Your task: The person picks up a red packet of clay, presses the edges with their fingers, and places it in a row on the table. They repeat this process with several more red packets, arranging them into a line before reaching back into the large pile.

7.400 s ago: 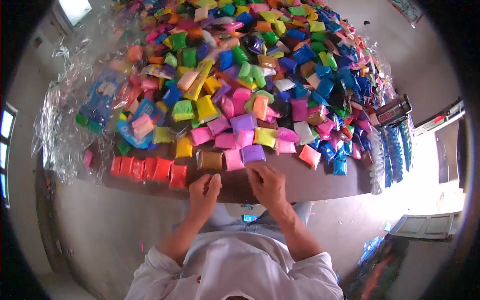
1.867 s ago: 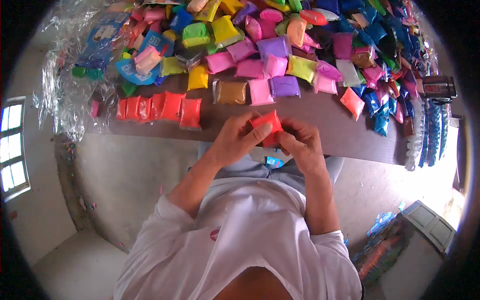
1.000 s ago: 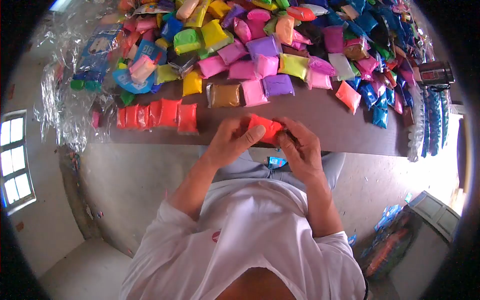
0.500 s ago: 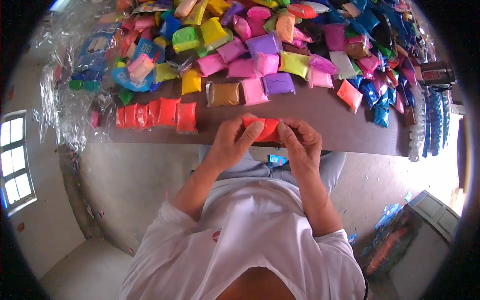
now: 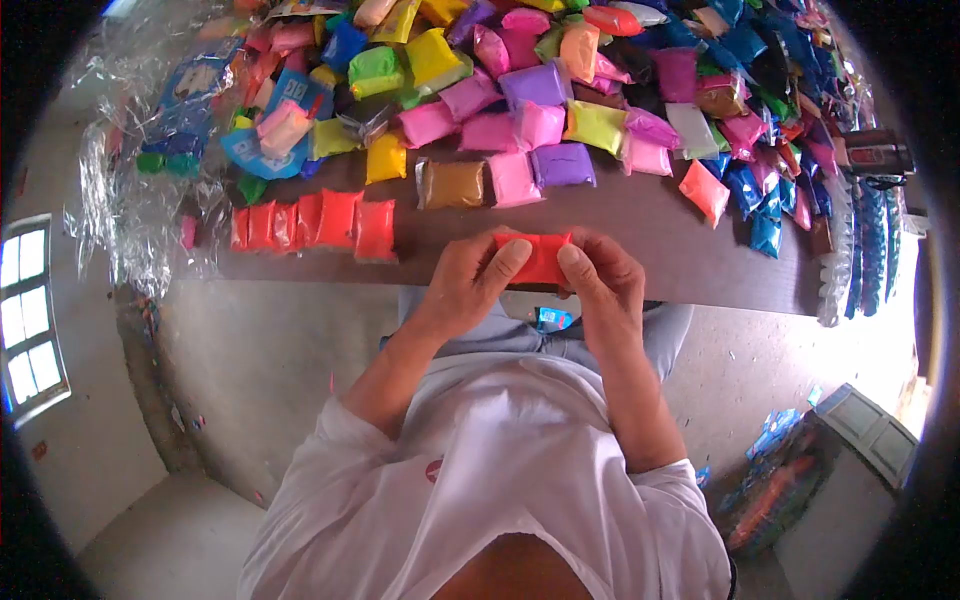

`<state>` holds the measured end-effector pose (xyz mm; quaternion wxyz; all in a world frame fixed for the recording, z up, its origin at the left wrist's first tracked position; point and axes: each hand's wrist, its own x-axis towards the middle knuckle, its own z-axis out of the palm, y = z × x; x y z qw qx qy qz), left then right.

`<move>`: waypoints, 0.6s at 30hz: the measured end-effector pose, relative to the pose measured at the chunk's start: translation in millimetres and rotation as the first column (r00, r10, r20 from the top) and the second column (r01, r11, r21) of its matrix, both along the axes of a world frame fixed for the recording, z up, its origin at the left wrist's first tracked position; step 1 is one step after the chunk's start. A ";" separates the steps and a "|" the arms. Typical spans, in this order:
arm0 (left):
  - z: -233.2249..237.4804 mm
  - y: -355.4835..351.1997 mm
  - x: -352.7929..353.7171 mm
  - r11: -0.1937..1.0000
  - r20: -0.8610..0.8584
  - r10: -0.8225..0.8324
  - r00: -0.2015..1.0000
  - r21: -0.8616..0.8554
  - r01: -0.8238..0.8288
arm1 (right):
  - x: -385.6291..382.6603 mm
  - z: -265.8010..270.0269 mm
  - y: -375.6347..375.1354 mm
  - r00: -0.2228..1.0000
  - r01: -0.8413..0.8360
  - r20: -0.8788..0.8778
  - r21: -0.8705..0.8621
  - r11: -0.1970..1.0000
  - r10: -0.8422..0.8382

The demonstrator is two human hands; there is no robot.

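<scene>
A small red packet (image 5: 538,259) is held at the table's front edge between my two hands. My left hand (image 5: 478,275) grips its left end, thumb on top. On the right end, my right hand (image 5: 602,277) pinches it with thumb above and fingers behind. To the left, a row of red packets (image 5: 337,218) lies on the brown table (image 5: 640,235). Beyond my hands lie a brown packet (image 5: 452,185), a pink packet (image 5: 514,179) and a purple packet (image 5: 564,165).
A heap of colourful packets (image 5: 520,90) covers the back of the table. Clear plastic wrapping (image 5: 105,190) hangs at the left edge. Strips of packets (image 5: 868,245) and a dark cylindrical object (image 5: 876,152) are at the right. A blue wrapper (image 5: 553,319) shows below the table edge.
The fingers of my right hand have shifted on the red packet, and its surface now looks flatter and more exposed. My left hand has barely moved.
</scene>
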<state>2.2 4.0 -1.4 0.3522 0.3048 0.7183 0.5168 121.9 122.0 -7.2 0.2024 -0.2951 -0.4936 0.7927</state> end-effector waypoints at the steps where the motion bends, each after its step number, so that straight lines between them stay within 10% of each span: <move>1: -1.3 0.0 0.1 1.000 0.000 0.001 1.000 -0.001 -0.001 | -0.1 -2.8 -0.5 1.000 0.006 0.026 0.048 0.999 -0.007; 13: -1.8 -0.5 -0.3 1.000 -0.044 0.010 0.999 -0.018 -0.010 | -2.9 1.9 -5.6 0.997 0.050 0.047 0.116 0.992 -0.056; 17: -9.2 0.4 3.6 1.000 -0.168 -0.005 0.986 0.027 0.010 | 0.6 2.5 -4.5 0.973 0.001 0.223 0.234 0.972 -0.055; 18: -21.8 0.1 7.1 0.986 -0.454 0.092 0.886 0.164 -0.019 | -1.0 1.9 -8.1 0.976 0.051 0.187 0.285 0.957 -0.108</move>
